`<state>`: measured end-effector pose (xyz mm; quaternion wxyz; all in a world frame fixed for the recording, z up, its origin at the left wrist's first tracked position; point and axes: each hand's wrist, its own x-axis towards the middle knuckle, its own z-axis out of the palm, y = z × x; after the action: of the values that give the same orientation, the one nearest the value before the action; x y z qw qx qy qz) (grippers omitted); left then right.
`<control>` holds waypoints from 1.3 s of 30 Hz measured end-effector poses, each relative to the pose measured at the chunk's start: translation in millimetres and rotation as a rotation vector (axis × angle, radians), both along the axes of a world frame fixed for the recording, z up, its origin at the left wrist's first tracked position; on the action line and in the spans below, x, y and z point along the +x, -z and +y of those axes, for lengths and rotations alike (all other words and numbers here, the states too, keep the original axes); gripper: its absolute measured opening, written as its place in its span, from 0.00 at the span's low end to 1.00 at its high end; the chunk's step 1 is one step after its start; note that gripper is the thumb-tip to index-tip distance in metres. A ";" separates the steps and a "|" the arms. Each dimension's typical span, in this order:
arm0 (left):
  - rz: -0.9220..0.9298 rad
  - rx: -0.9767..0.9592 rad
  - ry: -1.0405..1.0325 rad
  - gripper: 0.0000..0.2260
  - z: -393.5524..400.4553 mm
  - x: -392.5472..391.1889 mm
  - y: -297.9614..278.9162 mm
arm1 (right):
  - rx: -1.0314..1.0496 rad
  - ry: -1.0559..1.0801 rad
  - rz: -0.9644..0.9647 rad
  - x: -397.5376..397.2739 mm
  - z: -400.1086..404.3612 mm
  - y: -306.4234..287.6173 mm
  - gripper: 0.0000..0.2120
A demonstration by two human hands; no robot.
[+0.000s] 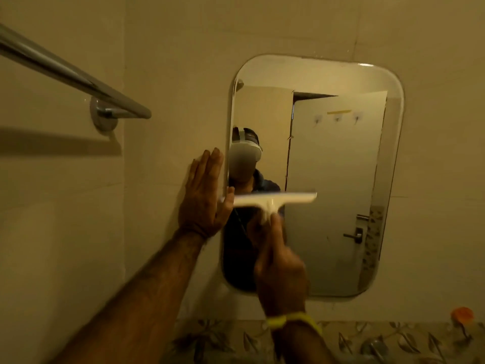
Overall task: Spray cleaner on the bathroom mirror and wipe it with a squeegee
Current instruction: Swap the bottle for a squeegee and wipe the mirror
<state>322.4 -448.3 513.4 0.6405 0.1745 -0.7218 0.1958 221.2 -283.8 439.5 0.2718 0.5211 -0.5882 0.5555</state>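
Right hand (279, 269) grips squeegee (270, 199) handle; we've got the blade horizontal across mirror (341, 179) (left hand (203, 195) flat, empty, at mirror's left edge).

A single head-worn wide-angle view faces the wall-mounted mirror (328, 153) from close, looking slightly upward.

Beige tiled wall (170, 61), chrome towel rail (65, 69), floral border (367, 337), perhaps tile.
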 end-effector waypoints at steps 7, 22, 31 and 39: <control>0.000 0.006 -0.088 0.35 4.4 -1.1 -4.1 | -0.250 0.022 0.097 -4.5 -40.6 -145.8 0.25; 0.064 0.111 -0.131 0.35 26.9 -3.7 -17.8 | -0.258 0.075 0.105 -28.2 6.0 -273.3 0.23; 0.056 0.039 -0.223 0.38 12.7 -26.6 -1.9 | -0.196 0.128 0.120 -68.7 -9.0 -181.0 0.24; 0.005 0.082 -0.206 0.39 18.0 -25.1 -1.3 | 0.005 0.096 0.074 -76.7 21.2 11.5 0.28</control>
<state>297.3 -430.3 514.7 0.6111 0.2741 -0.7059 0.2305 144.5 -262.6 428.0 0.3185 0.5131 -0.6035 0.5206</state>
